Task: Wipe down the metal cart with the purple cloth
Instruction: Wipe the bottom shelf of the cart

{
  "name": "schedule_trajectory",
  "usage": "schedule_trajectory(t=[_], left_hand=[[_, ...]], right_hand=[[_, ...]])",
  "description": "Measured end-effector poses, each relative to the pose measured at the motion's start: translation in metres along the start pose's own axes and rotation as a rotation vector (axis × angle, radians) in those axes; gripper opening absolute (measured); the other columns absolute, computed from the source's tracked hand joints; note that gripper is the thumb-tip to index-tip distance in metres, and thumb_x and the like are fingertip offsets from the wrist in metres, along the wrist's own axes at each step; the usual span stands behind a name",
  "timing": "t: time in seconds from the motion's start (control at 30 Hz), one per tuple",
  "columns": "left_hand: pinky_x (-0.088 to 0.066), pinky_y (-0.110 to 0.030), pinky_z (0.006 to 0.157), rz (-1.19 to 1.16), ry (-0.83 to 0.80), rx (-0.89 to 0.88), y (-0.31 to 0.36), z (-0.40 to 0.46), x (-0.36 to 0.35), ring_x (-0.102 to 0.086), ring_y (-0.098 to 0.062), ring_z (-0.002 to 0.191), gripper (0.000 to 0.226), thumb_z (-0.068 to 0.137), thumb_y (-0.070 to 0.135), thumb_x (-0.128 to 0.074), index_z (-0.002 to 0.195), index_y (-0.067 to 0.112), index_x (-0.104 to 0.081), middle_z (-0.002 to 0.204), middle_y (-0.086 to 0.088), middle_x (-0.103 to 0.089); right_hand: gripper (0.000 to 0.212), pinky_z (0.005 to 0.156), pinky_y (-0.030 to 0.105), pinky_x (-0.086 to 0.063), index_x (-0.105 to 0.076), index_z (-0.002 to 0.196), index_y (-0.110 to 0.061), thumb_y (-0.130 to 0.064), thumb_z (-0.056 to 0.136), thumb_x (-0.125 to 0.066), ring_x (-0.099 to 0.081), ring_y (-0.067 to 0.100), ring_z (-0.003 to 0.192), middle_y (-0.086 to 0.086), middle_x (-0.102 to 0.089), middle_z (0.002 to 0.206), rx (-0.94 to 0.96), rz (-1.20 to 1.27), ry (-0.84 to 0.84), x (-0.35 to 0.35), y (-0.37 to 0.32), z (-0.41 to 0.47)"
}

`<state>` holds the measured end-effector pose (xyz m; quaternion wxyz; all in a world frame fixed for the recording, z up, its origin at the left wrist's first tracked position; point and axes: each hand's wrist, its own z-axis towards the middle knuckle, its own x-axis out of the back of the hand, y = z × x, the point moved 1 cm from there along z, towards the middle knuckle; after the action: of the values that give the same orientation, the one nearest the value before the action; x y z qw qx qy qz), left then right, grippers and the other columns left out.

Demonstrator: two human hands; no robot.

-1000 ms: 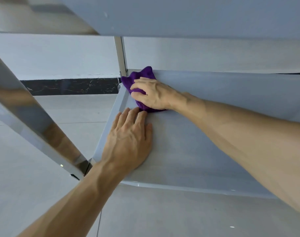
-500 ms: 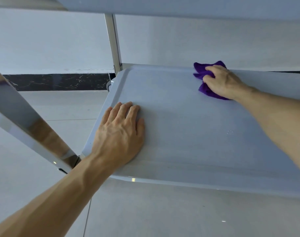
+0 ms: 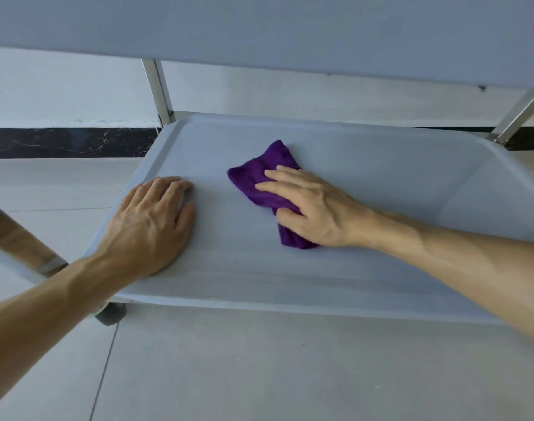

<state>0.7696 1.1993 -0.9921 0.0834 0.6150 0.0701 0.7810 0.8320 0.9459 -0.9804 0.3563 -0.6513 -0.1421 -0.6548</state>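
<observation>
While the right hand [image 3: 314, 208] pressed the purple cloth [image 3: 264, 174] flat mid-shelf [image 3: 366, 183] — left hand [image 3: 151, 223] spread, bracing near the left edge — the cart risked rolling on its wheel [image 3: 110, 314].

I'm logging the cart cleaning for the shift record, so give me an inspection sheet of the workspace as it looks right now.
Surface: lower shelf of the metal cart, grey, with a raised rim; faint streaks run along it.
Job's things: purple cloth, bunched, lies near the shelf's middle.
Clutter: nothing seen.
Hands: left hand rests flat on the shelf near its left edge; right hand presses on the cloth with fingers fairly straight.
Cables: nothing seen.
Surroundings: upper shelf overhead, metal uprights at the back corners, a caster under the front left corner, pale tiled floor, dark marbled baseboard along a white wall.
</observation>
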Motion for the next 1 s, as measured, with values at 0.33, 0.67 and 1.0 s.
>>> schedule_trajectory(t=[0.33,0.67,1.0], left_hand=[[-0.026,-0.039,0.114,-0.014,-0.005,-0.005,0.010,-0.001,-0.002,-0.043,-0.030,0.131,0.038,0.100,0.028,-0.044,0.135,0.015,-0.051,0.141,-0.006,-0.050],[-0.039,-0.051,0.101,0.159,-0.128,-0.029,0.021,0.005,0.017,-0.051,-0.042,0.118,0.038,0.096,0.025,-0.041,0.128,0.008,-0.052,0.134,-0.015,-0.052],[-0.032,-0.040,0.106,-0.035,-0.166,-0.280,0.146,0.038,-0.014,-0.043,-0.030,0.129,0.051,0.096,0.036,-0.049,0.142,0.015,-0.040,0.146,-0.006,-0.039]], right_hand=[[0.050,0.120,0.026,-0.011,-0.046,0.147,-0.020,-0.020,0.097,-0.049,-0.023,0.019,0.149,0.003,-0.034,0.159,-0.473,-0.040,0.164,0.033,0.082,-0.039],[0.054,0.124,0.034,-0.011,-0.042,0.149,-0.021,-0.020,0.096,-0.052,-0.016,0.014,0.152,-0.001,-0.030,0.161,0.023,0.033,0.004,0.013,-0.010,-0.072],[0.051,0.116,0.013,-0.010,-0.048,0.145,-0.018,-0.011,0.095,-0.053,-0.024,0.013,0.149,0.002,-0.038,0.157,-0.420,-0.030,0.118,0.067,0.114,-0.117]])
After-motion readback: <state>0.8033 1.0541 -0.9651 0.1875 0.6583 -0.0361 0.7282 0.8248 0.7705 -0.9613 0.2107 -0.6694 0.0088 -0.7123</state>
